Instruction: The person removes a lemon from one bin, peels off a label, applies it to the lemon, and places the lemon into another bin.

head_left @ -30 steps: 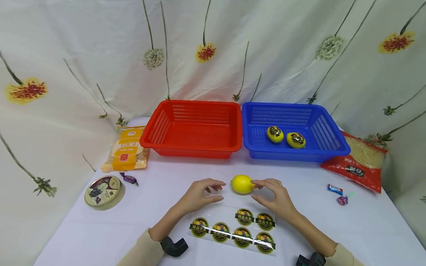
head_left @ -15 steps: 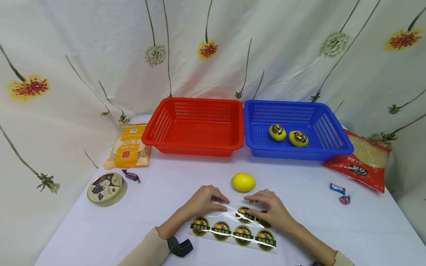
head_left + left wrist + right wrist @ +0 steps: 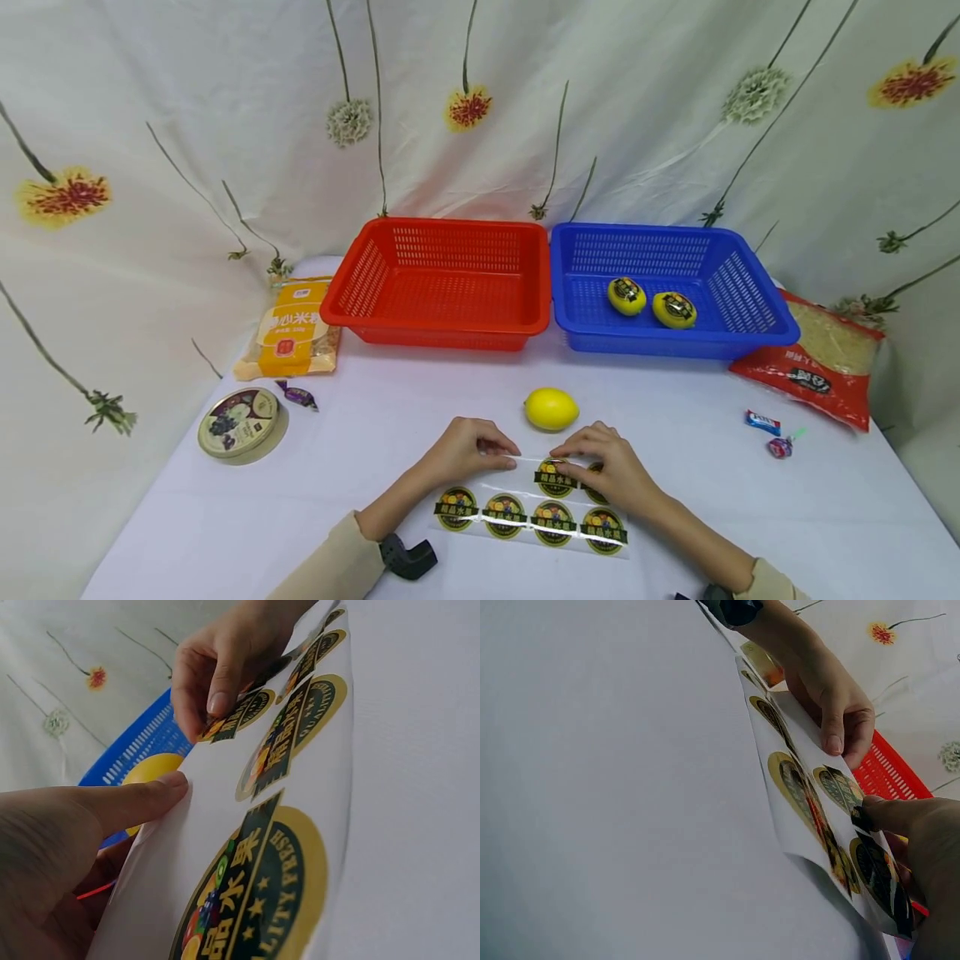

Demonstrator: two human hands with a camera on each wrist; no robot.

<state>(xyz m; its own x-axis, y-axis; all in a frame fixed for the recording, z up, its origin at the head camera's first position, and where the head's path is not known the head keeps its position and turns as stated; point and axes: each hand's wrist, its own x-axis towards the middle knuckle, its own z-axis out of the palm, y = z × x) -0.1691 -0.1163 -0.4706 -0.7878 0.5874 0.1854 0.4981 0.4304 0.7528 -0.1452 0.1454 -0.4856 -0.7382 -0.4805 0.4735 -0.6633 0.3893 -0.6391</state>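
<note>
A clear sheet of round fruit stickers (image 3: pixel 553 523), black and gold with Chinese lettering, lies before me in the head view. My left hand (image 3: pixel 467 450) pinches its far edge on the left, thumb on top and fingers beneath. The right hand (image 3: pixel 611 468) grips the same edge further right, its thumb (image 3: pixel 889 814) over a sticker in the right wrist view. Both wrist views show the sheet bent and partly lifted. A yellow lemon (image 3: pixel 551 409) sits on the white table just beyond the hands, touched by neither. The right hand partly covers one upper sticker.
A red basket (image 3: pixel 435 340) and a blue basket (image 3: pixel 675 343) stand side by side at the back. Two stickered lemons (image 3: pixel 651 302) lie in the blue one. An orange food bag (image 3: pixel 292 329), round tin (image 3: pixel 240 423) and wrapped candy flank the left; a red bag (image 3: pixel 821 371) and candies, the right.
Both hands have drawn back from around the lemon toward the body and taken hold of the sticker sheet's far edge. The sheet has shifted slightly; the lemon stays on the table.
</note>
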